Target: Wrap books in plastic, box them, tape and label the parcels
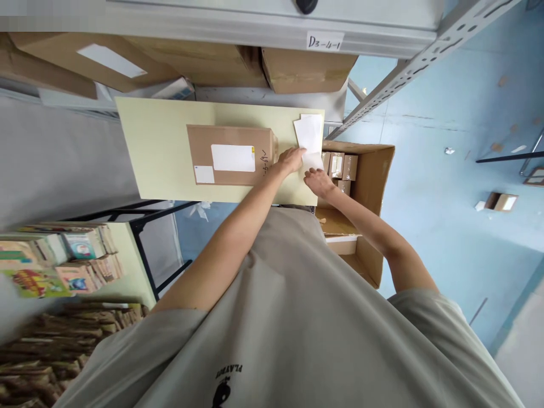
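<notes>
Hands (304, 170) pinching white papers (309, 136) beside labelled box (232, 154) on pale table (157, 147).

On the brown parcel (232, 154) the handwriting beside its white label is too small to read. Right of the parcel, the left hand (291, 159) has its fingertips tucked behind the white sheets (309, 136), so its grip is unclear. Further right, the open carton (374, 170) is partly hidden behind the right hand (318, 181) and forearm. Left of the parcel, the books (63, 255) are blurred and cut by the edge.
</notes>
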A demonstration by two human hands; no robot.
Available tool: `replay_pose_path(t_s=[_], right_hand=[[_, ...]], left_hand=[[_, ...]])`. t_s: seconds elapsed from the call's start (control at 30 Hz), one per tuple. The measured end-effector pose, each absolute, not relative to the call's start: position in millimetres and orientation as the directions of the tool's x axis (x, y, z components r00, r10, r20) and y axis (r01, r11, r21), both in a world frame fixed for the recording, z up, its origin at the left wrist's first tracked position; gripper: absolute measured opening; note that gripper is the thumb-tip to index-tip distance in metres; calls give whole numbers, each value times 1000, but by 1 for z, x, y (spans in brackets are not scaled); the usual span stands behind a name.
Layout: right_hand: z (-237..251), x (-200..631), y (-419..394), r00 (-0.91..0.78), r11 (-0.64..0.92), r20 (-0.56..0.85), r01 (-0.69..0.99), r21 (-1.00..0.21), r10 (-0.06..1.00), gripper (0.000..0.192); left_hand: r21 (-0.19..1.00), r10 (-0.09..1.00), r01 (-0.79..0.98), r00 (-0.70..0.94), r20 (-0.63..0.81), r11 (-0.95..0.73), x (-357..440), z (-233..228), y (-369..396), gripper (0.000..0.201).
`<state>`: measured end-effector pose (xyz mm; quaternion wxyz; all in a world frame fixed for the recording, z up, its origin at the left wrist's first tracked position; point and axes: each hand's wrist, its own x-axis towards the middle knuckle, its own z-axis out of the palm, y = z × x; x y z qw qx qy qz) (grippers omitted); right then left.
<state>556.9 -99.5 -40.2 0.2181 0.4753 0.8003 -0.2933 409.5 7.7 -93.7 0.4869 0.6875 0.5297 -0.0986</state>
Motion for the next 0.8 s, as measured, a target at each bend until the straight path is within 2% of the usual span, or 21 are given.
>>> replay_pose_path(t_s=[0.1, 0.2, 0.3, 0.4, 0.5, 0.63, 0.73, 0.8], right_hand=[[-32, 559, -94, -415, 346, -586, 909, -232, 696, 45], [-27, 561, -90, -347, 283, -533, 938, -201, 772, 50], [-27, 564, -86, -262, 188, -427, 960, -207, 865, 49], [-31, 570, -80, -210, 143, -294, 961, -235, 932, 49], [-34, 579, -70, -203, 144, -208, 952, -270, 957, 52], [-41, 586, -53, -248, 188, -173, 934, -304, 953, 52], [-49, 587, -30, -291, 235, -159, 925, -299, 943, 52], [-57, 586, -10, -322, 275, -132, 917, -290, 937, 52]], left_hand=[[562, 631, 827, 443, -636, -14, 412, -84, 5, 80], [623, 697, 782, 459, -551, -23, 410, -82, 1, 89], [668, 722, 744, 459, -518, 7, 407, -86, -1, 88], [653, 677, 757, 491, -548, -20, 404, -91, 1, 82], [620, 649, 784, 487, -585, -30, 403, -96, 5, 79], [606, 643, 795, 463, -610, 2, 403, -103, 8, 88], [610, 678, 787, 400, -616, 90, 404, -111, 12, 87], [598, 698, 784, 337, -632, 164, 404, -119, 16, 79]])
